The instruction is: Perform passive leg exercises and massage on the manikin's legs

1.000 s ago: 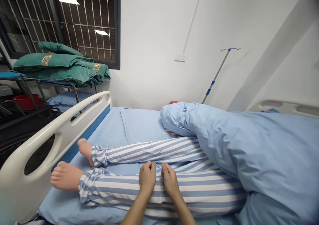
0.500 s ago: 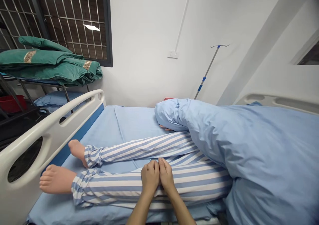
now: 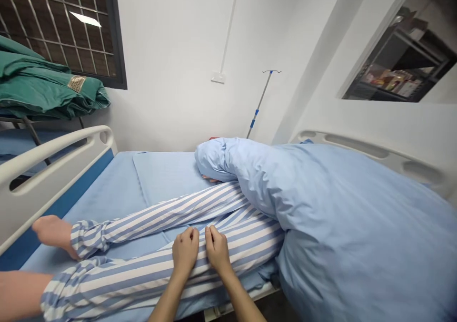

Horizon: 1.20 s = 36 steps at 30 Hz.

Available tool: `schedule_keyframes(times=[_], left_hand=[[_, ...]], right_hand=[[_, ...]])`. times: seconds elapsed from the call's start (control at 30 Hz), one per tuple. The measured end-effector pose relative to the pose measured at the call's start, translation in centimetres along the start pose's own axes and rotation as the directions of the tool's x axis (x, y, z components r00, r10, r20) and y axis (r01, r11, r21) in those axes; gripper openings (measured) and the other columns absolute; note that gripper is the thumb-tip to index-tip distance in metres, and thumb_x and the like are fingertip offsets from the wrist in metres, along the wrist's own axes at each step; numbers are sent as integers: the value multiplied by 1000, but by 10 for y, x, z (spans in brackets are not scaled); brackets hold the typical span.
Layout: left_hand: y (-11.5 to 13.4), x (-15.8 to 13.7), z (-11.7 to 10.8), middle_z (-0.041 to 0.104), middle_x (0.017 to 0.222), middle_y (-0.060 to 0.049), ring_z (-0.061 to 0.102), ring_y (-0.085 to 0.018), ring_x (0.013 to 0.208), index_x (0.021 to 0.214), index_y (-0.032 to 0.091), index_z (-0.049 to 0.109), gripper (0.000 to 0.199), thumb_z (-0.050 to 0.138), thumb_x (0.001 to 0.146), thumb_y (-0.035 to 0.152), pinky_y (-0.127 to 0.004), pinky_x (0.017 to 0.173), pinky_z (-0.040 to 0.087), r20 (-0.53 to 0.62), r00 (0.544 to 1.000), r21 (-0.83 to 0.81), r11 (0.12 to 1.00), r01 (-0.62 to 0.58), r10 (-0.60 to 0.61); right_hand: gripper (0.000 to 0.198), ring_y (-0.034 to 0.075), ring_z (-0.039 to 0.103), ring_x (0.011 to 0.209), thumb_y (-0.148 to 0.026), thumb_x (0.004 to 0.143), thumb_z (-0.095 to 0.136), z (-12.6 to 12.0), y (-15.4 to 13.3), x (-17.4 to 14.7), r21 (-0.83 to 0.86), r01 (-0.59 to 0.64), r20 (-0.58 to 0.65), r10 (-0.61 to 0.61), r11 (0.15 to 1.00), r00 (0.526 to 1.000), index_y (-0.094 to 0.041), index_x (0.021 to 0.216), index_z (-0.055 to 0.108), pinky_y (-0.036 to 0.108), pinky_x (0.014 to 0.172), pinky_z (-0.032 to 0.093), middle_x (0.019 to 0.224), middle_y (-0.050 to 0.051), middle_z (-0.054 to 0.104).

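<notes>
My left hand (image 3: pixel 186 250) and my right hand (image 3: pixel 217 250) are both curled into loose fists, a small gap between them. They are over the thigh of the nearer leg; whether they touch the cloth I cannot tell. The legs wear blue-and-white striped trousers (image 3: pixel 128 277) and belong to a figure lying on the bed, smooth like a manikin. One bare foot (image 3: pixel 53 230) shows at the left, and the nearer ankle (image 3: pixel 21 293) runs out of view. A light blue quilt (image 3: pixel 321 189) is bunched over the upper body and hides it.
Blue sheet (image 3: pixel 164 170) covers the bed, with a white footboard (image 3: pixel 64 170) at left and a headboard (image 3: pixel 360 143) at right. An IV pole (image 3: pixel 262 93) stands behind by the wall. Green folded quilts (image 3: pixel 46 89) lie on a rack beneath the barred window (image 3: pixel 64 27).
My view has turned to the right, so the scene has shifted left. My hands, pressed together before, are now slightly apart as fists.
</notes>
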<state>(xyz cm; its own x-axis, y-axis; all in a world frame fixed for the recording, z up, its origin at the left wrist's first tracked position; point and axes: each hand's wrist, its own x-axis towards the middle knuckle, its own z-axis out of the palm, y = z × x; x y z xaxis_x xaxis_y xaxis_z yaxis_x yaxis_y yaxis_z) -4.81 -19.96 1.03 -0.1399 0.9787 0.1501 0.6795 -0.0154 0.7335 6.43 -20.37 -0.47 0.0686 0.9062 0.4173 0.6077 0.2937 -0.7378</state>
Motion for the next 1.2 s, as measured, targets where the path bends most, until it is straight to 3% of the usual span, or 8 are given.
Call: schedule_keyframes(times=[0.23, 0.37, 0.5, 0.77, 0.93, 1.1, 1.2], left_hand=[[29, -7, 17, 53, 52, 1, 43, -11, 53, 55, 20, 43, 37, 33, 86, 37, -23, 56, 24, -80, 997, -184, 983, -8, -6], [28, -16, 35, 57, 56, -1, 48, -12, 56, 59, 20, 49, 35, 34, 86, 35, -24, 56, 25, -54, 998, -168, 986, -21, 12], [24, -18, 37, 60, 59, -1, 51, -13, 58, 61, 20, 52, 35, 33, 88, 33, -24, 57, 25, -52, 999, -127, 992, -21, 14], [26, -20, 34, 58, 55, 0, 48, -10, 54, 58, 19, 50, 33, 36, 86, 29, -25, 54, 20, -34, 999, -76, 996, -40, 38], [24, -22, 38, 55, 53, 1, 45, -10, 53, 55, 19, 46, 33, 36, 85, 28, -24, 55, 21, -65, 997, -93, 995, -36, 30], [31, -19, 36, 49, 49, 2, 41, -10, 52, 52, 19, 40, 33, 36, 83, 29, -24, 54, 21, -43, 999, -136, 990, -18, 12], [46, -17, 34, 43, 47, 3, 38, -10, 50, 51, 19, 35, 35, 36, 83, 31, -23, 53, 23, -42, 999, -249, 968, -35, 25]], right_hand=[[34, 10, 37, 49, -36, 91, 31, -2, 4, 2, 96, -51, -94, 60, 994, 994, -20, 61, 36, 23, 51, 26, 52, -5, 37], [36, 10, 35, 50, -39, 90, 33, -2, 7, 3, 199, -91, -172, 126, 976, 977, -20, 59, 33, 22, 49, 29, 51, -5, 36], [35, 10, 36, 50, -39, 89, 34, -4, 2, 5, 236, -89, -127, 122, 968, 984, -20, 59, 34, 22, 49, 30, 52, -5, 36], [30, 9, 33, 46, -29, 89, 37, -38, -18, 7, -28, 127, -20, -127, 992, 992, -20, 60, 34, 24, 50, 24, 50, -6, 34], [32, 9, 35, 47, -32, 90, 35, -29, 11, 8, -67, 33, -23, -35, 997, 999, -20, 60, 35, 24, 50, 24, 50, -5, 35], [33, 10, 36, 47, -36, 89, 35, -24, 24, 6, 54, -39, -88, 43, 998, 995, -20, 61, 36, 23, 49, 26, 50, -6, 36], [34, 10, 36, 48, -39, 89, 35, -26, 24, 7, 140, -57, -101, 71, 989, 992, -20, 60, 37, 23, 49, 28, 51, -5, 37]])
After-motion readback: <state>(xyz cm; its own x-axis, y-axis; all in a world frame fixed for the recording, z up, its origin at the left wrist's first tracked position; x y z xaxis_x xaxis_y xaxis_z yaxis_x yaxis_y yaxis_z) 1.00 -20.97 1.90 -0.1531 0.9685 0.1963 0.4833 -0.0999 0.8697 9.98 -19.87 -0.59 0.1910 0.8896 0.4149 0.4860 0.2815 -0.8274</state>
